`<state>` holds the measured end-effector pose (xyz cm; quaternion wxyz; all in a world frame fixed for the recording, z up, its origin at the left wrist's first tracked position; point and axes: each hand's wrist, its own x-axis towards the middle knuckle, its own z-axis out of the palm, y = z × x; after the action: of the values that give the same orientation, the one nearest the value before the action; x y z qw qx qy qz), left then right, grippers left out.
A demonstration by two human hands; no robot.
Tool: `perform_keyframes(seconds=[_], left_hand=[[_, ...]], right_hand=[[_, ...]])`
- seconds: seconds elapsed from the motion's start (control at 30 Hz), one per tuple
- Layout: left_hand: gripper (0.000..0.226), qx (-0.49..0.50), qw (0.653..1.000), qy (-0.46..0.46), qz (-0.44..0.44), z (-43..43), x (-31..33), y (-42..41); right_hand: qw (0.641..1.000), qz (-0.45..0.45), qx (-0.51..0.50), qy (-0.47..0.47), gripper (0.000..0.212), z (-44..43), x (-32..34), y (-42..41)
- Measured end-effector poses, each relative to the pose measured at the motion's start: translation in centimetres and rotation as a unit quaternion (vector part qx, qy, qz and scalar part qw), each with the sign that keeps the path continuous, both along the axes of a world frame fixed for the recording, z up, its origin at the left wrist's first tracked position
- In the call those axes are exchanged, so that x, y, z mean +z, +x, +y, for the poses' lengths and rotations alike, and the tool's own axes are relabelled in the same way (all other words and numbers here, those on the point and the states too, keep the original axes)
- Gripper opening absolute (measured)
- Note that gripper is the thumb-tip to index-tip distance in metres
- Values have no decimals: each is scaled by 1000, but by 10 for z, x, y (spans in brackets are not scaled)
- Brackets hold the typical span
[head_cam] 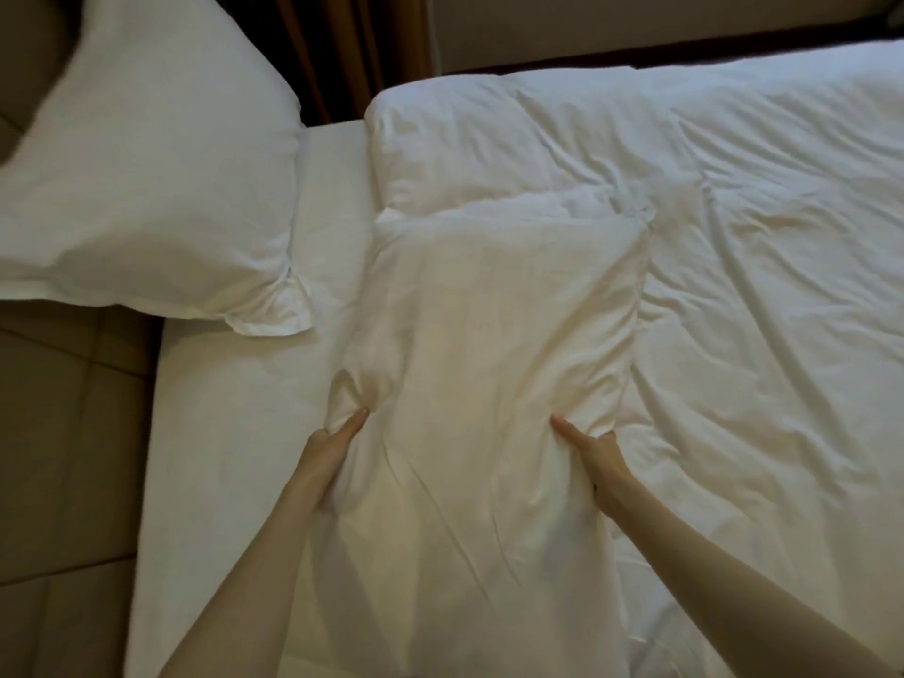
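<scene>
A white pillow [489, 345] lies lengthwise in front of me on the bed, partly on top of a rumpled white duvet [763, 266]. My left hand [327, 452] grips the pillow's left side, thumb on top and fingers tucked under the bunched fabric. My right hand [594, 455] grips the right side the same way, thumb pointing up-left and fingers hidden beneath the cloth. Both forearms reach in from the bottom edge.
A second white pillow [146, 178] sits at the upper left, overhanging the head of the bed. Bare white sheet [235, 433] shows between it and the duvet. A padded brown headboard [63, 457] runs along the left. A brown curtain [352, 51] hangs beyond the bed.
</scene>
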<state>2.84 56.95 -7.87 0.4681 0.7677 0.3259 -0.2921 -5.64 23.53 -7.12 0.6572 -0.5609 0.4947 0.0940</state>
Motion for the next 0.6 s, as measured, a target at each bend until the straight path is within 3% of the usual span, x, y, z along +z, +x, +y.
perform_keyframes(seconds=[0.3,0.5,0.6], left_hand=[[38,9,988,-92,-125,-19,64,5],[38,-9,971,-104,-216,-33,107,4],[27,-6,958,-106,-266,-42,134,0]], right_hand=[[999,-29,-23,21,87,6,30,9],[998,-46,-28,14,80,5,58,7],[998,-57,-33,18,81,6,70,6]])
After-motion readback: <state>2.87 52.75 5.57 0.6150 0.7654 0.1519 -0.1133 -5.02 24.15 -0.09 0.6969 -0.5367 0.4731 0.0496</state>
